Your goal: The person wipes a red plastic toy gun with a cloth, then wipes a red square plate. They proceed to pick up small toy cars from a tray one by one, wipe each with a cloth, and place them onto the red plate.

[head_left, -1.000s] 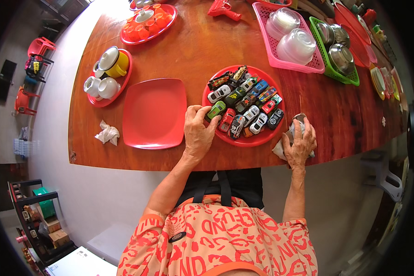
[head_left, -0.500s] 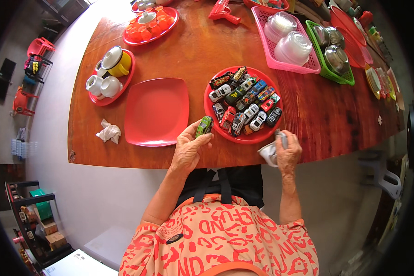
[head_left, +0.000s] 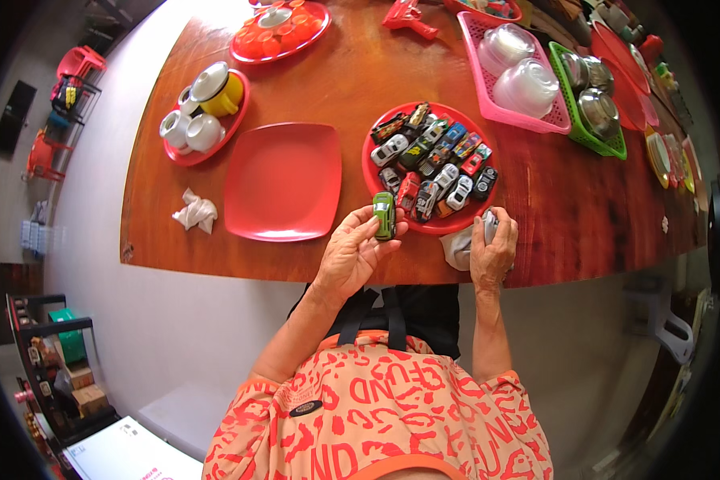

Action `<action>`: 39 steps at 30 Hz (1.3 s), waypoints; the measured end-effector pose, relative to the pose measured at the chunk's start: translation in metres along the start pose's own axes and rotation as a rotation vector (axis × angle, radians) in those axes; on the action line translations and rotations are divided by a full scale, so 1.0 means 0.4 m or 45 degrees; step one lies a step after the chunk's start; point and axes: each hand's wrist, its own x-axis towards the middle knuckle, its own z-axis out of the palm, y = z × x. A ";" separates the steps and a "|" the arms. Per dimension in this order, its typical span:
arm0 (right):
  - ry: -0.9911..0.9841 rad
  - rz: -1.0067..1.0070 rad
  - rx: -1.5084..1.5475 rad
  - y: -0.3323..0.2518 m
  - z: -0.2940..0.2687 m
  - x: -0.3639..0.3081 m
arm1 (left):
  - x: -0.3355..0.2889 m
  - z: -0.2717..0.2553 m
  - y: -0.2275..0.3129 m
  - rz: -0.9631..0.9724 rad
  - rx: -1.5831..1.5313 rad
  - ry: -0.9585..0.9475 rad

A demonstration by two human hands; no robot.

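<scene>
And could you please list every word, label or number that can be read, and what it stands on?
I'll leave the wording uncopied, but print stands on these:
Peach shirt: large red letters, partly readable.
Dark oval badge: too small to read.
Toy cars: markings mostly too small.
White surface, lower left: print too blurred.

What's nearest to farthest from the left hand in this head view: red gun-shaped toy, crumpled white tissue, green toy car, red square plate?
1. Green toy car: in the left hand.
2. Red square plate: left of that hand.
3. Crumpled white tissue: farther left.
4. Red gun-shaped toy: on the table, far ahead.
</scene>
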 end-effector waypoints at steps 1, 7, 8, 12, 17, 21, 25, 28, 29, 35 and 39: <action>-0.054 -0.155 -0.142 -0.003 -0.010 -0.021 | -0.009 0.004 0.002 0.004 -0.013 -0.002; -0.313 -0.410 -0.040 0.023 -0.088 -0.113 | -0.055 0.014 -0.007 0.025 -0.194 -0.112; -0.326 -0.398 0.034 0.032 -0.092 -0.120 | -0.058 0.016 -0.010 0.031 -0.226 -0.143; -0.343 -0.096 0.757 -0.117 -0.134 -0.053 | -0.071 0.033 -0.024 -0.018 -0.289 -0.302; -0.340 -0.353 0.797 -0.285 -0.064 0.045 | -0.078 0.078 -0.029 -0.028 -0.135 0.016; -0.464 -0.562 0.795 -0.315 0.006 0.030 | -0.078 0.056 -0.028 0.140 -0.097 -0.074; -0.540 -0.666 0.683 -0.306 -0.010 -0.011 | -0.076 0.025 -0.047 0.163 -0.185 -0.027; -0.475 -0.809 0.582 -0.302 -0.025 -0.039 | -0.070 0.020 -0.047 0.158 -0.176 0.011; -0.447 -0.822 0.538 -0.302 -0.032 -0.053 | -0.073 0.023 -0.049 0.150 -0.181 0.016; -0.727 -0.743 0.844 -0.309 -0.073 -0.043 | -0.078 0.051 -0.034 0.132 0.138 0.189; -0.420 -0.579 0.741 -0.344 -0.034 0.007 | -0.089 0.075 -0.032 0.144 0.033 0.056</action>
